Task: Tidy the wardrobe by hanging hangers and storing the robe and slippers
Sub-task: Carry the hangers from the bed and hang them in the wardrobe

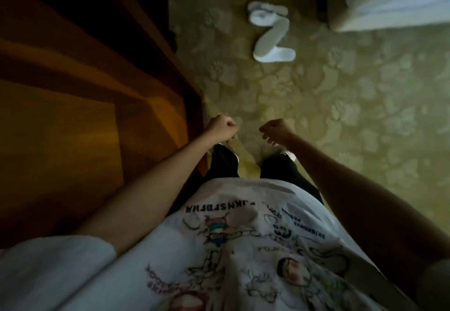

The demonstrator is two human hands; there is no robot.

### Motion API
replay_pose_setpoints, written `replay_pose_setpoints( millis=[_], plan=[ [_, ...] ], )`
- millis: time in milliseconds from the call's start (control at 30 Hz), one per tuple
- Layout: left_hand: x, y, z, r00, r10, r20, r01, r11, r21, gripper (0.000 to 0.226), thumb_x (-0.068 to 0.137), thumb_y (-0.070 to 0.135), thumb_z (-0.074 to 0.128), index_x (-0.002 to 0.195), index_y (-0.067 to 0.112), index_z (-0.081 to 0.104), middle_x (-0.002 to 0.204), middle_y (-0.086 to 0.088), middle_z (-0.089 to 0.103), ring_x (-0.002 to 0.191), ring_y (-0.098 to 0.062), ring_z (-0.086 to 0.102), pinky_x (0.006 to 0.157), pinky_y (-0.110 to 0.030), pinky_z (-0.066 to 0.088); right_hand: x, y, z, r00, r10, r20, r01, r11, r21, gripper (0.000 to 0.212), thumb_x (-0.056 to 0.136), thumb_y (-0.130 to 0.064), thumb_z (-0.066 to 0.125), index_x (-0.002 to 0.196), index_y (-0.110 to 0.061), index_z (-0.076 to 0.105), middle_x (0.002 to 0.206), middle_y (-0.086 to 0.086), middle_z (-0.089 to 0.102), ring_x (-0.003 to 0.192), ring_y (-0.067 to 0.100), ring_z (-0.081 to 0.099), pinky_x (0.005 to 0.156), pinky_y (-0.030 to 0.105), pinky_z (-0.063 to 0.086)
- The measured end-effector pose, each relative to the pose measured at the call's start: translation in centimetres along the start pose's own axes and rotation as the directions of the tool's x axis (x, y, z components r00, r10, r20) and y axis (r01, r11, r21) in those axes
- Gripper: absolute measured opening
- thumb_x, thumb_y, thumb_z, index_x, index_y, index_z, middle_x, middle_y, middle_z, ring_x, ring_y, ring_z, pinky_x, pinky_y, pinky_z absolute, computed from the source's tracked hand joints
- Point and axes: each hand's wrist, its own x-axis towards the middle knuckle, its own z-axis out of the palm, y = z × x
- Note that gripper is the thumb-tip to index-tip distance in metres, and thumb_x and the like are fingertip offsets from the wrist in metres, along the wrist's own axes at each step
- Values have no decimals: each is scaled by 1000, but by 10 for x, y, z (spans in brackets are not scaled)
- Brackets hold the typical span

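Note:
Two white slippers lie on the patterned carpet ahead of me: one farther off, the other nearer and angled, almost touching it. My left hand hangs low beside the wooden wardrobe, fingers curled into a loose fist with nothing in it. About a hand's width to its right, my right hand is also curled and holds nothing. Both hands are well short of the slippers. No hangers or robe are in view.
The wardrobe's brown wooden front fills the left side, its edge running along the carpet. A bed with white bedding stands at the top right. My legs in dark trousers and my printed white shirt fill the bottom.

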Motion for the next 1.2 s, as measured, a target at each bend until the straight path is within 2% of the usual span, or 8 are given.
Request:
replay_pose_setpoints(
  millis=[167,333,500,733,833,933,1100,1200],
  plan=[
    [20,31,69,992,-85,90,66,977,202,18,96,21,57,85,16,70,77,-1,72,60,-13,63,50,-21,46,-9,125,-24,973,225,-56,-208,952,225,18,92,-22,65,98,-6,73,79,10,70,65,23,64,64,36,57],
    [30,79,136,984,-101,144,44,933,356,19,94,18,58,85,11,73,76,-1,74,63,-14,66,57,-24,49,-37,226,-51,923,384,1,-332,797,505,26,94,-16,59,106,5,69,73,11,61,54,21,54,54,28,45],
    [39,148,221,957,-105,271,-45,868,495,22,96,17,57,92,3,73,77,-8,73,65,-20,64,61,-30,52,-79,309,-91,878,473,-73,-281,633,721,22,96,-15,56,103,1,70,71,6,63,55,18,55,53,27,49],
    [63,272,338,906,-33,421,-294,668,684,21,100,15,53,95,4,70,80,-8,70,56,-14,59,45,-19,46,-114,413,-137,804,590,-72,-221,411,885,25,97,-19,57,108,1,69,79,7,65,63,19,56,57,31,49],
    [71,321,371,886,20,463,-373,626,685,17,99,12,55,91,7,69,77,-7,68,56,-14,60,42,-19,45,-106,433,-168,790,606,-86,-216,408,887,26,97,-22,60,106,1,69,84,9,69,65,18,60,58,30,51],
    [81,358,387,878,44,477,-402,611,682,17,98,14,56,91,8,70,78,-7,70,62,-17,63,53,-25,49,-89,427,-219,809,570,-143,-161,450,878,27,97,-24,60,106,0,70,90,10,71,67,18,62,60,29,52],
    [119,403,388,908,12,420,-333,628,703,17,99,15,57,93,10,71,80,-5,71,63,-14,63,53,-22,47,-53,396,-329,881,401,-250,-45,599,799,19,97,-23,58,100,-7,69,91,8,71,72,16,64,66,28,55],
    [156,433,388,926,-30,376,-268,649,712,20,97,14,58,93,4,75,78,-7,72,60,-16,64,51,-24,49,-30,382,-410,897,332,-292,-10,675,738,19,97,-24,57,92,-11,69,82,4,69,67,14,63,60,25,53]
  ],
)
